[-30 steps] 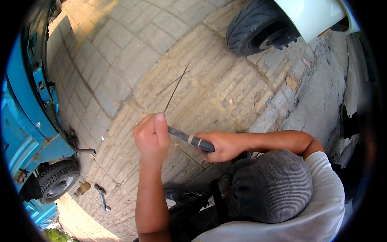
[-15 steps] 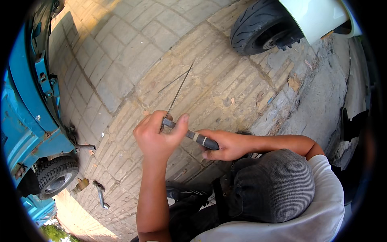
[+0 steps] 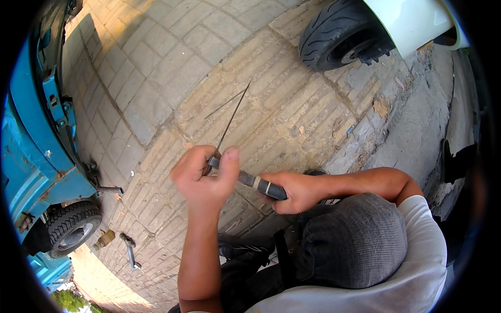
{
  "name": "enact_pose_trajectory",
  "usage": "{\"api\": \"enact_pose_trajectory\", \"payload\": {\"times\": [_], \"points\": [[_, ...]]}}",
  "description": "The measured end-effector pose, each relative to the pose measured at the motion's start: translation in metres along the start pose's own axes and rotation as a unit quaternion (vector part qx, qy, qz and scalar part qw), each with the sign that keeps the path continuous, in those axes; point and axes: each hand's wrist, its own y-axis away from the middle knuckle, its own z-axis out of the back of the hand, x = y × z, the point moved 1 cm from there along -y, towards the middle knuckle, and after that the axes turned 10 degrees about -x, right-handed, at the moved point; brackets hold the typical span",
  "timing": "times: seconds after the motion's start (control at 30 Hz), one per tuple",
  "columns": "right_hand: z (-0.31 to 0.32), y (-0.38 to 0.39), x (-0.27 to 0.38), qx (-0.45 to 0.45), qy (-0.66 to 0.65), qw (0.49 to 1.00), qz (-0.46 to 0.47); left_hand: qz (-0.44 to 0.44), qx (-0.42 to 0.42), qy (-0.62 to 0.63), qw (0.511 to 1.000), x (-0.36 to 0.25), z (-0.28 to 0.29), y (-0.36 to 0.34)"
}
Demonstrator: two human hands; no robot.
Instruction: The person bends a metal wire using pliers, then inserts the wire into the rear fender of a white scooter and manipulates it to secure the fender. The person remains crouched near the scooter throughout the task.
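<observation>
My left hand (image 3: 201, 172) is closed around a long thin dark rod (image 3: 233, 116), with the thumb raised. The rod slants up and away over the paving. Against the left fingers rests the metal end (image 3: 213, 163) of a tool with a dark handle (image 3: 275, 191) and pale bands. I cannot make out the tool's exact kind. My right hand (image 3: 297, 189) grips that handle near its butt. The left fingers hide how the rod and the metal end meet.
A black scooter tyre (image 3: 339, 39) stands at the upper right under a pale body panel. On the left is a blue vehicle (image 3: 36, 151) with a small wheel (image 3: 73, 229). A metal tool (image 3: 129, 252) and a brownish bottle-like piece (image 3: 105, 239) lie on the paving.
My right hand has shifted slightly right and down along with the dark handle. My left hand has moved a little left, and its thumb now covers more of the tool.
</observation>
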Motion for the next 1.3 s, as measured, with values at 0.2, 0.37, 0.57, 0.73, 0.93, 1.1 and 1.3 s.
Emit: {"api": "enact_pose_trajectory", "payload": {"times": [0.2, 0.37, 0.57, 0.73, 0.93, 1.1, 1.3], "points": [[-0.004, -0.004, 0.000, 0.059, -0.066, 0.996, 0.032, -0.065, -0.027, -0.001, 0.998, 0.000, 0.002, -0.002], [-0.005, -0.004, 0.000, 0.156, -0.151, 0.976, -0.025, -0.107, -0.038, 0.016, 0.993, 0.002, 0.000, -0.005], [-0.006, -0.006, -0.005, 0.007, -0.078, 0.997, 0.027, -0.066, 0.027, -0.060, 0.996, 0.003, -0.001, -0.013], [0.008, -0.004, -0.011, -0.155, 0.091, 0.983, 0.029, 0.023, -0.123, 0.075, 0.989, 0.002, -0.003, 0.000], [0.015, 0.001, -0.018, -0.252, 0.219, 0.935, 0.117, 0.525, 0.020, 0.450, 0.722, -0.018, 0.001, 0.002], [0.019, 0.002, -0.017, -0.268, 0.274, 0.913, 0.137, 0.537, 0.034, 0.422, 0.730, -0.018, -0.002, 0.004], [0.019, 0.005, -0.020, -0.274, 0.268, 0.912, 0.144, 0.522, -0.010, 0.383, 0.762, -0.035, -0.011, 0.009]]}}
